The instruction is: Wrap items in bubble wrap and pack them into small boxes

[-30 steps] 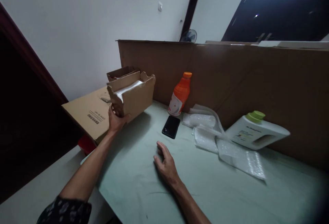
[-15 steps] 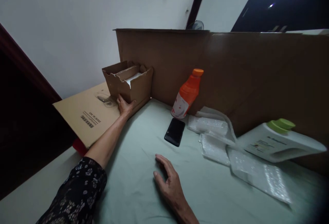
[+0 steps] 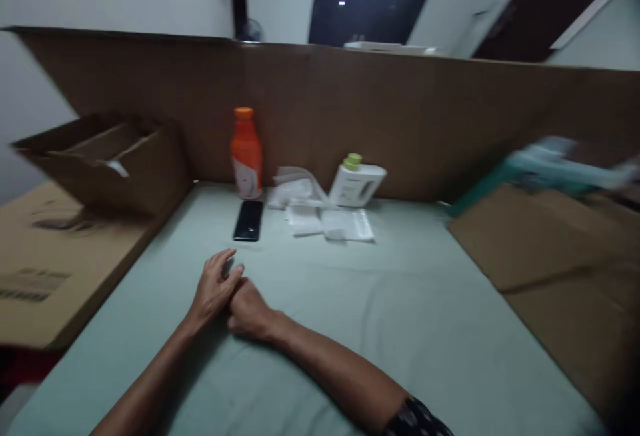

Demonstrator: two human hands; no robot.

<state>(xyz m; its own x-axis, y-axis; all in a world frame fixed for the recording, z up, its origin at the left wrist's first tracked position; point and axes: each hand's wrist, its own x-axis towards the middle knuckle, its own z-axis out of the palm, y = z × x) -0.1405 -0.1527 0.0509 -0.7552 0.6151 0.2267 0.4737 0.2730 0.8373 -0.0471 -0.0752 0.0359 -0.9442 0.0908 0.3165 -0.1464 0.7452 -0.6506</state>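
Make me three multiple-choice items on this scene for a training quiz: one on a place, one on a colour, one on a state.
1. The black phone lies:
A. in front of the orange bottle
B. inside the open cardboard box
C. on the white jug

2. The white jug's cap is:
A. red
B. green
C. black

3. The left hand and right hand:
A. grip the bottle
B. lift the box
C. rest together on the table, holding nothing

Answers: A, the phone is just before the bottle; B, the cap is green; C, both hands touch, empty.
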